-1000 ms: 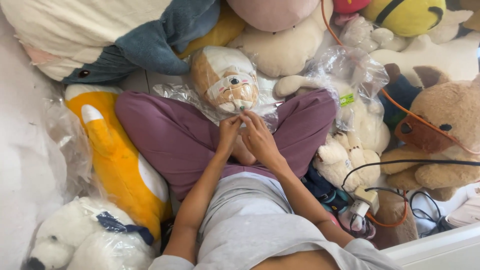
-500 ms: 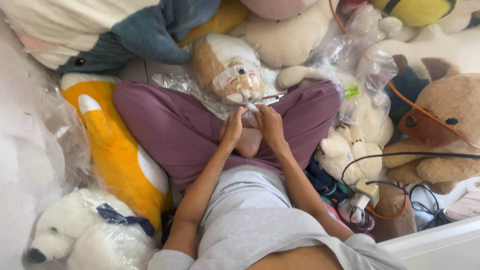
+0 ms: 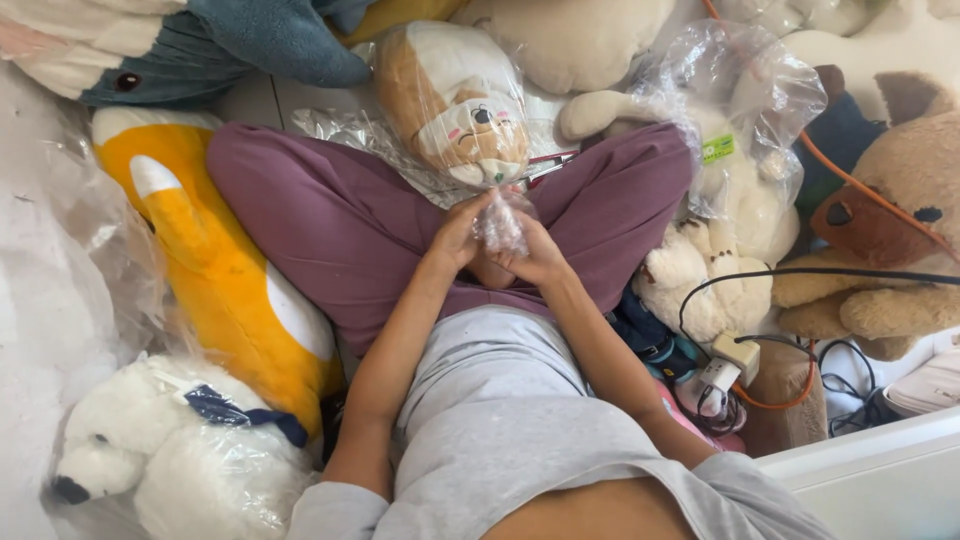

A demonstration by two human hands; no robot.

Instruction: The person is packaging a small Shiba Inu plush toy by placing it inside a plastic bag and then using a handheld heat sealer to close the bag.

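A brown-and-white plush dog (image 3: 455,105) in a clear plastic bag (image 3: 500,222) rests on the person's crossed legs, just beyond both hands — light, soft, the film likely slippery. The left hand (image 3: 455,238) and right hand (image 3: 535,258) sit together, pinched on the bag's gathered neck — probably the surest hold.

Floor barely shows: a strip of pale tile (image 3: 262,100) at far left-centre, w/ plush toys piled all round. Left side is a white fuzzy surface (image 3: 40,300). Near right corner has a white ledge or board (image 3: 880,470). Beside it sits a white power adapter (image 3: 735,358) w/ black cable (image 3: 800,272) and an orange cord (image 3: 860,190) running far-right. Light is bright, soft daylight, no hard shadows.
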